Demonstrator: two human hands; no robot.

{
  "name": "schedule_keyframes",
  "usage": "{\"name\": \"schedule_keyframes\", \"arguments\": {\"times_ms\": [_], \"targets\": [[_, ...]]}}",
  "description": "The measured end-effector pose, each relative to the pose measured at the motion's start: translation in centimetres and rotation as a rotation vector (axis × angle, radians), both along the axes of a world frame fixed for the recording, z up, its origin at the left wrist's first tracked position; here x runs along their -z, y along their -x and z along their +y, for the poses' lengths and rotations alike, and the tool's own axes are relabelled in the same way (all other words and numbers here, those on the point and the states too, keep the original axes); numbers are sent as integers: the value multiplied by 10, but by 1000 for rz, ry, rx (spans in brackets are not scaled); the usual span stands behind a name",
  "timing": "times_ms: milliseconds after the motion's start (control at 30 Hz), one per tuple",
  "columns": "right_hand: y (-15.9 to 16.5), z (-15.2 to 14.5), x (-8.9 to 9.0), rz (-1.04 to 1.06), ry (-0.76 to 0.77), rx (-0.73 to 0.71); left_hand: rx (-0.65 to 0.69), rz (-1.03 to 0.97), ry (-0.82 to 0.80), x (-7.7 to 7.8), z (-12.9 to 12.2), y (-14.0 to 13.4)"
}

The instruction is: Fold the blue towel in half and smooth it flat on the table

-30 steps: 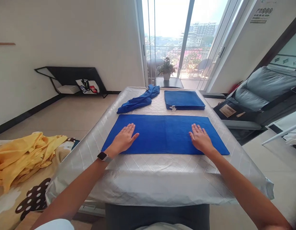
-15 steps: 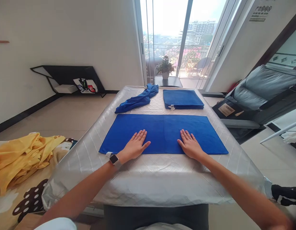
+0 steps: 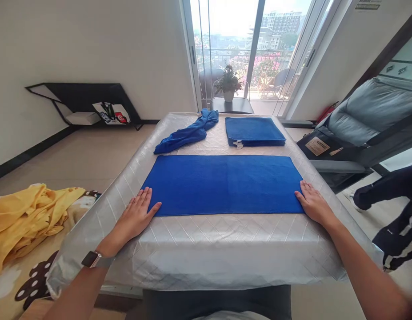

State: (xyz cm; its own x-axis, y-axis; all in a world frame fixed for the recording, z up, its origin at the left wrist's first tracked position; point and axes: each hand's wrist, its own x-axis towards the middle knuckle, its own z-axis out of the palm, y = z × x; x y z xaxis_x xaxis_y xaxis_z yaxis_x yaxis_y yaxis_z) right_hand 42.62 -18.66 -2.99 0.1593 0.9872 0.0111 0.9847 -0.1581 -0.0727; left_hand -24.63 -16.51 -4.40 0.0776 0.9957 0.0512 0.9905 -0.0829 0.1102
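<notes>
A blue towel (image 3: 226, 184) lies spread flat across the table, with a faint crease down its middle. My left hand (image 3: 135, 213) rests flat on its near left corner, fingers stretched out and thumb apart. At the near right corner, my right hand (image 3: 314, 202) lies flat with the fingers extended over the towel's edge. Neither hand grips anything. Behind the spread towel, a crumpled blue towel (image 3: 189, 133) lies at the left, and a neat stack of folded blue towels (image 3: 254, 131) with white tags sits at the right.
A silvery quilted cover (image 3: 226, 253) drapes over the table. Yellow cloth (image 3: 35, 222) is heaped at the left. A grey recliner (image 3: 369, 111) stands at the right, near another person's dark-trousered legs (image 3: 397, 222). A potted plant (image 3: 229, 84) stands beyond the table.
My hands have slid apart over the towel, from nearer its middle out to its left and right ends. Another person's legs have come into view at the right.
</notes>
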Motion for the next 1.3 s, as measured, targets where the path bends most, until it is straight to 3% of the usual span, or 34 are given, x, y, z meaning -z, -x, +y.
{"name": "schedule_keyframes", "arguments": {"times_ms": [233, 333, 400, 467, 567, 667, 767, 867, 933, 1167, 1300], "targets": [[-12, -1, -1, 10, 7, -11, -9, -18, 65, -6, -3, 13], [-9, 4, -16, 39, 57, 25, -5, -38, 124, -22, 7, 18], [14, 13, -32, 53, 50, 11, 2, -66, 124, -40, 19, 3], [56, 25, -47, 65, 19, -97, 77, -98, 72, -60, 33, -35], [145, 42, -60, 100, 13, -318, 363, -114, 25, -78, 47, -125], [224, 53, -51, 111, -26, -469, 561, -102, -44, -68, 51, -212], [259, 56, -33, 118, -43, -489, 545, -124, -75, -43, 51, -256], [261, 56, -21, 114, -34, -473, 503, -138, -60, -25, 53, -260], [258, 56, -20, 109, -26, -470, 498, -140, -63, -21, 54, -255], [254, 55, -25, 101, 13, -394, 485, -119, -47, -28, 49, -254], [208, 48, -28, 54, 75, -314, 450, -65, -6, -31, 47, -214]]}}
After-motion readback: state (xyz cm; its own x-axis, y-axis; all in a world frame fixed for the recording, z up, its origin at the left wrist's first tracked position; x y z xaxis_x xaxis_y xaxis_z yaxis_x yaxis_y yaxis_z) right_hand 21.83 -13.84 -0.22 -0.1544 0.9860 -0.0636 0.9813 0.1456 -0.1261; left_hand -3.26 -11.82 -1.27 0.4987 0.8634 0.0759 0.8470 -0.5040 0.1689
